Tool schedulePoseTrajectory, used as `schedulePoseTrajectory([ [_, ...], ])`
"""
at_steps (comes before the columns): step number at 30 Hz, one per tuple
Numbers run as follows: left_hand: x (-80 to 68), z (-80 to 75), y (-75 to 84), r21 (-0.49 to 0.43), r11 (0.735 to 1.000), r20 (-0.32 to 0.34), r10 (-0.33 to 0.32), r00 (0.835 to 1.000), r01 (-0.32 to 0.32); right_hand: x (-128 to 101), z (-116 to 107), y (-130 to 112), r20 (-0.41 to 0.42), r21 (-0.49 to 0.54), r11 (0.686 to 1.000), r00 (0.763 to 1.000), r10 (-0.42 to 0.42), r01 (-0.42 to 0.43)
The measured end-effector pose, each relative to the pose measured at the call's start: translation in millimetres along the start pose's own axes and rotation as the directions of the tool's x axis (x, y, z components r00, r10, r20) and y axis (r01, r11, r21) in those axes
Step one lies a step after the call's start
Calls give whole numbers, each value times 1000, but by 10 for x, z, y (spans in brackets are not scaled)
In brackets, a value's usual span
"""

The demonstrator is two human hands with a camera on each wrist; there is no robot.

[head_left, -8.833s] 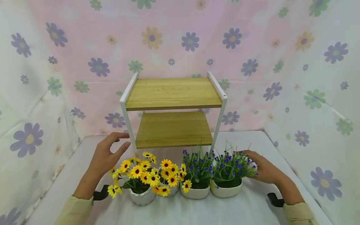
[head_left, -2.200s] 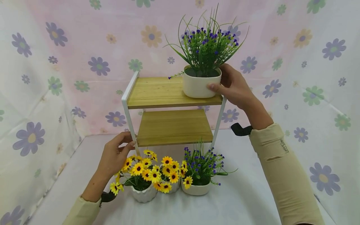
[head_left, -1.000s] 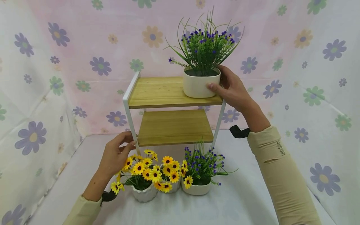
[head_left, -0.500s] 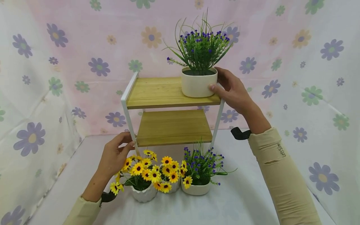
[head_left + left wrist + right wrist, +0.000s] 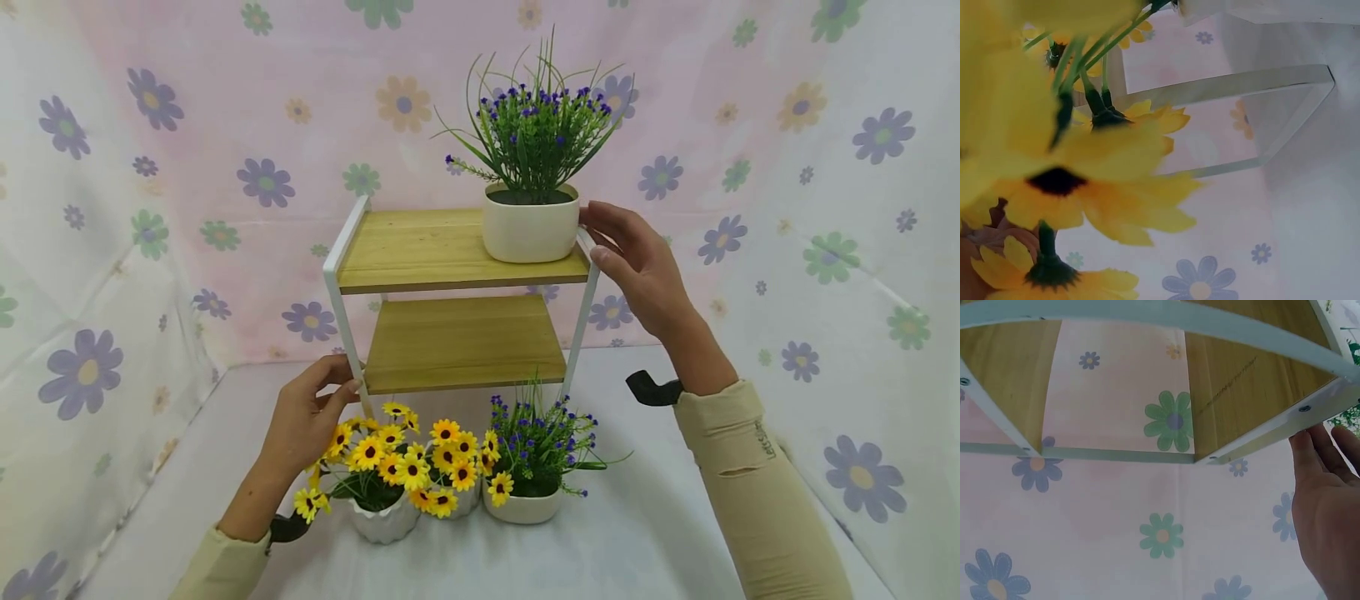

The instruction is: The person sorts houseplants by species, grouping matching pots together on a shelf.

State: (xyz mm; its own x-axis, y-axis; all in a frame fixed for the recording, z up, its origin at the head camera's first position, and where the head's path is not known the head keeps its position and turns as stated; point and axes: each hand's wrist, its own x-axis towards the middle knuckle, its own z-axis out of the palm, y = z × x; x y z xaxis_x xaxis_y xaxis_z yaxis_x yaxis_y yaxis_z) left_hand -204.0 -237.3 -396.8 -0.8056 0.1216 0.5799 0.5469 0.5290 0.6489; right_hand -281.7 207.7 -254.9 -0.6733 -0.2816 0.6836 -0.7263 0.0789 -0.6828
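A cream pot of purple flowers (image 5: 530, 233) stands upright on the right part of the top board of a two-tier shelf (image 5: 412, 250). Just right of the pot, my right hand (image 5: 645, 271) is off it, fingers extended at the shelf's white side frame. In the right wrist view the fingertips of that hand (image 5: 1329, 506) are right at the frame, below the top board. My left hand (image 5: 303, 417) pinches the shelf's left front post (image 5: 347, 337) between thumb and fingers. Yellow flowers (image 5: 1129, 206) cover much of the left wrist view.
In front of the shelf stand two white pots of yellow flowers (image 5: 382, 525) and another cream pot of purple flowers (image 5: 522, 508), close together on the white-covered table (image 5: 637, 533). Below the top board is a lower wooden board (image 5: 465, 342). Flower-patterned cloth (image 5: 480, 100) hangs behind.
My right hand has carried one purple-flower pot from the table up to the top board, shifted it slightly left and let go. My left hand has moved onto the post.
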Motion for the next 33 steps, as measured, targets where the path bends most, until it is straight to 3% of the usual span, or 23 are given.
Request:
schedulePoseTrajectory([
  [8,-6,-5,-19,7,1000,1,-7,1000,7,-301,38,7,17,42,988,989,-150,149],
  [16,-4,-9,1,-5,1000,-5,15,1000,-15,-636,48,102,0,-15,987,987,-159,159],
  [25,-7,-2,28,-11,1000,-3,-2,1000,2,-1047,58,321,-43,-20,999,998,-41,40],
  [33,2,-13,30,-2,1000,-1,6,1000,-6,-1329,55,567,-12,-93,992,996,84,-85],
])
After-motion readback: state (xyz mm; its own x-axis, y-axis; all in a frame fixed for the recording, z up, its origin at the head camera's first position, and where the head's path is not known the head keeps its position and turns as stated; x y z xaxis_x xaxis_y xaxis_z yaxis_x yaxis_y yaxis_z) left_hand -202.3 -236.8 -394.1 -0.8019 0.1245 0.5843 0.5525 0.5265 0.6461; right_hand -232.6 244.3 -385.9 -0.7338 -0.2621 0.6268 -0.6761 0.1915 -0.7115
